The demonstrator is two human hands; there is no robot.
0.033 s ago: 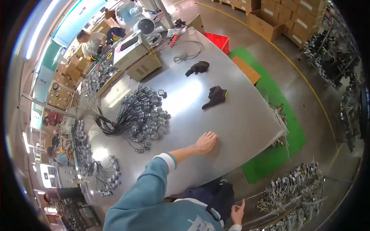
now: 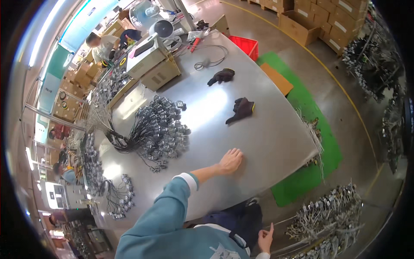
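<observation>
My left hand [image 2: 230, 161] rests on the bare metal tabletop [image 2: 202, 185], palm down, fingers lying on the surface with nothing held. To its left spreads a large bundle of black cables [image 2: 159, 129] with grey-silver connector ends. Two dark work gloves lie farther off: the nearer glove [image 2: 241, 109] and the farther glove [image 2: 221, 77], both apart from my hand. Low at the right, beside my body and off the table, my right hand [image 2: 265, 239] hangs empty, its index finger and thumb stretched out.
A beige machine [image 2: 157, 73] and a coiled grey cable [image 2: 211, 60] stand toward the table's far end. Beyond the right edge are a red crate [image 2: 245, 46], green mat [image 2: 297, 181] and racks of hanging cables [image 2: 323, 216]. A co-worker [image 2: 102, 46] is at the far left.
</observation>
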